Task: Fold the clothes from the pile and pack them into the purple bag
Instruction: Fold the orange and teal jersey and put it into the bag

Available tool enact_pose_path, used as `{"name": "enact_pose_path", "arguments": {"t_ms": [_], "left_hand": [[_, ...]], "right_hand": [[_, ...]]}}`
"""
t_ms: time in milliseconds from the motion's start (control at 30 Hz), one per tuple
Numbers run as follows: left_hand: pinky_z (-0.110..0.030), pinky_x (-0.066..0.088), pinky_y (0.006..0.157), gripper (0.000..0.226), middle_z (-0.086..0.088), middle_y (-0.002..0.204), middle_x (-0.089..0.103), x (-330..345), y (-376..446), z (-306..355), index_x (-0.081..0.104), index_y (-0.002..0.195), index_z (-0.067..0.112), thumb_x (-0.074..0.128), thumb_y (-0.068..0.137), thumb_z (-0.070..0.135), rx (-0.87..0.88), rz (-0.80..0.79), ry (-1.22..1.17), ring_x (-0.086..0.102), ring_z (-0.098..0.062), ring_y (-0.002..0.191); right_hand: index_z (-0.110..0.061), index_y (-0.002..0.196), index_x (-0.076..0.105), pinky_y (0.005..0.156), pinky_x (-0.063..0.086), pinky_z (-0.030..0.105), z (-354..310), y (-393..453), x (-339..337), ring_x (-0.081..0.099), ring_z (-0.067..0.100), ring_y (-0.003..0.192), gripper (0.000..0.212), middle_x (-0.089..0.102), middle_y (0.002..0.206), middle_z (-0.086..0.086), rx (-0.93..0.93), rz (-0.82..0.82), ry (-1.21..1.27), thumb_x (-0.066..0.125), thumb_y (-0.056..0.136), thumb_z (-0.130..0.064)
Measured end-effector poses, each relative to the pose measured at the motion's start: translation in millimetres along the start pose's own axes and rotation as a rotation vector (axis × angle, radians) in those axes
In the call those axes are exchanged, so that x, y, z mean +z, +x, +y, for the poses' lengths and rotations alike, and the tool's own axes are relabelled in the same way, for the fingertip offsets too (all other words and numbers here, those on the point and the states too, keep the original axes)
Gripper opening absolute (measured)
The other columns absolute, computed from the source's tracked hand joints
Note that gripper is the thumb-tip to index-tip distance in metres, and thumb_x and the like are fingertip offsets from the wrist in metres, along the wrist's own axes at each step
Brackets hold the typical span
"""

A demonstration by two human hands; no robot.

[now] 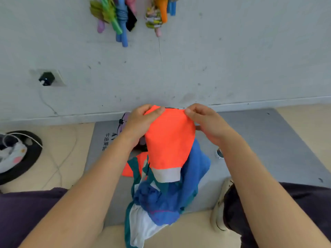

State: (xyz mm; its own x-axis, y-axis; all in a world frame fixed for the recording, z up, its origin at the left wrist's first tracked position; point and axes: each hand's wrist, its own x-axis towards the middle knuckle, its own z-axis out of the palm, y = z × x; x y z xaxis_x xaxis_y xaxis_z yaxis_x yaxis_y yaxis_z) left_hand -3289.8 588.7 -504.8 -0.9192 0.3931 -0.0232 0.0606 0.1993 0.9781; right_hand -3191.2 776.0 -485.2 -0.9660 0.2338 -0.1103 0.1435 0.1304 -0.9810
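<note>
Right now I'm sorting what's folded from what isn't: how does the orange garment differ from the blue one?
The orange garment is held up, pinched at its top edge by the left hand and right hand; the blue garment lies untouched in the pile on the grey mat. The orange one hangs fairly flat and smooth; the blue one is crumpled. The orange one has a white band at its lower edge; the blue shows none. Neither is folded yet.

Orange garment (169, 140) — matt woven cloth with a pale grey band. Blue garment (161, 199) — soft, crumpled cloth. Grey mat (259, 140): smooth, matt. Wall (232, 59): rough, scuffed paint. Floor (59, 158): smooth beige tiles.
</note>
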Motion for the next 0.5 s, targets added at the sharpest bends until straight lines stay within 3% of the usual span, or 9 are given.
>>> {"name": "enact_pose_path", "arguments": {"t_ms": [67, 167, 267, 367, 433, 500], "left_hand": [[-0.023, 0.036, 0.054, 0.042, 0.002, 0.069, 0.053, -7, -2, 24, 0.062, 0.079, 0.0, 0.069, 0.087, 0.041, 0.079, 0.003, 0.125, 0.046, -0.006, 0.059], [-0.03, 0.034, 0.06, 0.048, -0.001, 0.068, 0.048, -18, -11, 54, 0.057, 0.078, -0.002, 0.062, 0.091, 0.044, 0.109, -0.038, 0.204, 0.044, -0.01, 0.061], [-0.028, 0.035, 0.06, 0.044, 0.021, 0.061, 0.054, -21, -28, 70, 0.055, 0.075, 0.02, 0.052, 0.09, 0.061, 0.107, -0.117, 0.261, 0.049, 0.003, 0.055], [-0.019, 0.048, 0.075, 0.046, 0.031, 0.092, 0.067, -16, -50, 75, 0.063, 0.093, 0.044, 0.055, 0.066, 0.081, 0.05, -0.369, 0.265, 0.061, 0.017, 0.083], [-0.006, 0.048, 0.067, 0.027, 0.031, 0.087, 0.071, -14, -58, 66, 0.069, 0.088, 0.046, 0.07, 0.071, 0.066, 0.035, -0.491, 0.27, 0.065, 0.015, 0.082], [-0.006, 0.049, 0.062, 0.01, 0.024, 0.078, 0.073, -13, -57, 52, 0.073, 0.081, 0.032, 0.073, 0.084, 0.042, 0.024, -0.408, 0.178, 0.069, 0.006, 0.075]], "right_hand": [[-0.022, 0.078, 0.058, 0.07, 0.034, 0.03, -35, -6, -5, 0.042, 0.011, 0.072, 0.02, 0.049, 0.072, -0.006, -0.105, 0.013, -0.132, 0.056, 0.098, -0.021], [-0.02, 0.081, 0.059, 0.062, 0.033, 0.026, -75, -13, -5, 0.042, 0.007, 0.066, 0.018, 0.052, 0.07, -0.008, -0.199, 0.052, -0.303, 0.055, 0.097, -0.025], [-0.02, 0.086, 0.061, 0.061, 0.037, 0.027, -91, -20, -1, 0.047, 0.01, 0.065, 0.016, 0.056, 0.073, -0.002, -0.236, 0.105, -0.336, 0.056, 0.096, -0.032], [-0.023, 0.082, 0.06, 0.056, 0.037, 0.026, -89, -23, 14, 0.045, 0.01, 0.059, 0.016, 0.054, 0.068, -0.002, -0.255, 0.175, -0.189, 0.057, 0.096, -0.029], [-0.024, 0.081, 0.06, 0.058, 0.037, 0.028, -78, -22, 24, 0.046, 0.015, 0.063, 0.015, 0.054, 0.071, 0.002, -0.214, 0.202, -0.091, 0.058, 0.096, -0.026], [-0.021, 0.092, 0.061, 0.065, 0.042, 0.035, -63, -23, 35, 0.051, 0.021, 0.072, 0.006, 0.059, 0.083, 0.006, -0.134, 0.198, 0.004, 0.058, 0.095, -0.025]]}}
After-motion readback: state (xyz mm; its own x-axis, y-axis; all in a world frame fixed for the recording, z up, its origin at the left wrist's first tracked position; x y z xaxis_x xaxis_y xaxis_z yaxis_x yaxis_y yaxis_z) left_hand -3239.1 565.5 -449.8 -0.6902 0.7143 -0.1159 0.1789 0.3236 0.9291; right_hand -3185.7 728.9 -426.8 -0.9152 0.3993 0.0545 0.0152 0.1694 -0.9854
